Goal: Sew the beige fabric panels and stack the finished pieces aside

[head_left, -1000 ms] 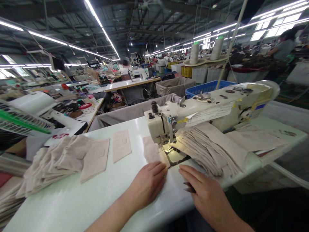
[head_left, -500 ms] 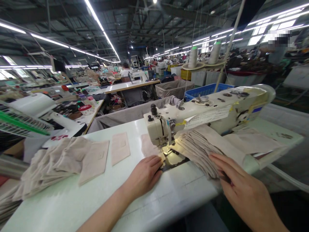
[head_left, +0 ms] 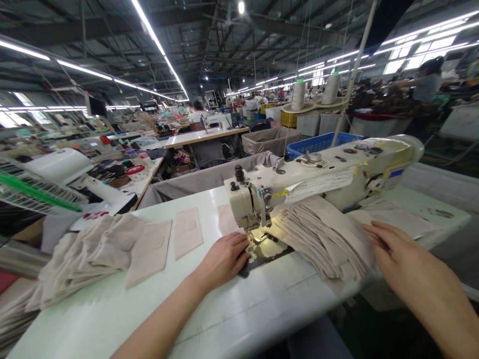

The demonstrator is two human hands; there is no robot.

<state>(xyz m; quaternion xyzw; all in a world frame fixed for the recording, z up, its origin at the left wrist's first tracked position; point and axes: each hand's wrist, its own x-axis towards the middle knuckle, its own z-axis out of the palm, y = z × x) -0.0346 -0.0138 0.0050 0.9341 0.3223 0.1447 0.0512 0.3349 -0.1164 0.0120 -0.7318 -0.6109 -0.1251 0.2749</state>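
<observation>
My left hand (head_left: pixel 226 260) lies at the needle area of a white sewing machine (head_left: pixel 299 177), its curled fingertips and thumb pressed together beside the metal needle plate (head_left: pixel 267 250). What they pinch, if anything, is hidden. A beige cloth piece (head_left: pixel 225 219) lies just behind those fingers. My right hand (head_left: pixel 415 271) is at the table's front right, fingers stretched out and thumb apart. Its fingertips touch beige cloth (head_left: pixel 396 222) beside a fanned stack of beige cloth pieces (head_left: pixel 322 234) right of the needle. The thumb is near the stack's right edge.
A heap of beige cloth pieces (head_left: pixel 90 249) and one single piece (head_left: pixel 187 233) lie on the left of the table (head_left: pixel 123 314). A white fan (head_left: pixel 60 169) stands beyond them. Thread cones (head_left: pixel 298 94) and a blue crate (head_left: pixel 322 142) are behind the machine.
My right hand has moved right, off the stack's front edge. The stack now spreads wider to the right. My left hand has stayed by the needle, shifting slightly.
</observation>
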